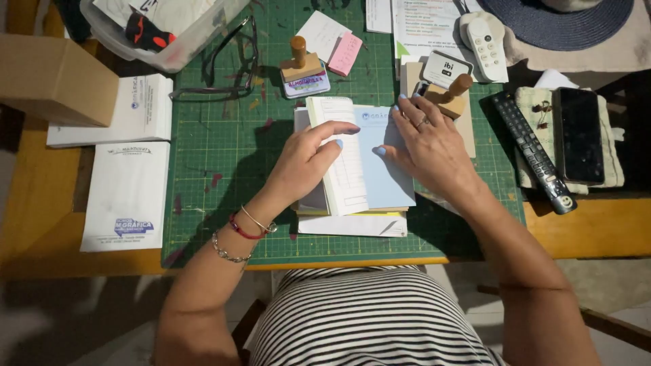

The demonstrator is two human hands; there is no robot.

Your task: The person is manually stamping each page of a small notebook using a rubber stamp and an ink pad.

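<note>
The pad of forms (346,159) under both hands is thin matt paper, white leaves over a pale blue sheet. It lies on a green cutting mat (224,149), dull rubbery plastic, scuffed and paint-stained. The stamp (300,62) has a smooth wooden handle. The black remote (532,152) is matt plastic, the phone (580,135) glossy glass. The table (603,227) is smooth yellow wood. The box (54,78) is plain brown cardboard

The left hand (305,163) held up a sheaf of white pages of a receipt pad (352,163) lying on a green cutting mat (224,149). The right hand (427,146) lay flat on the pad's pale blue sheet (386,183), just beside a wooden stamp (447,98). A black remote (532,152) rested on the table (590,227) to the right.
</note>
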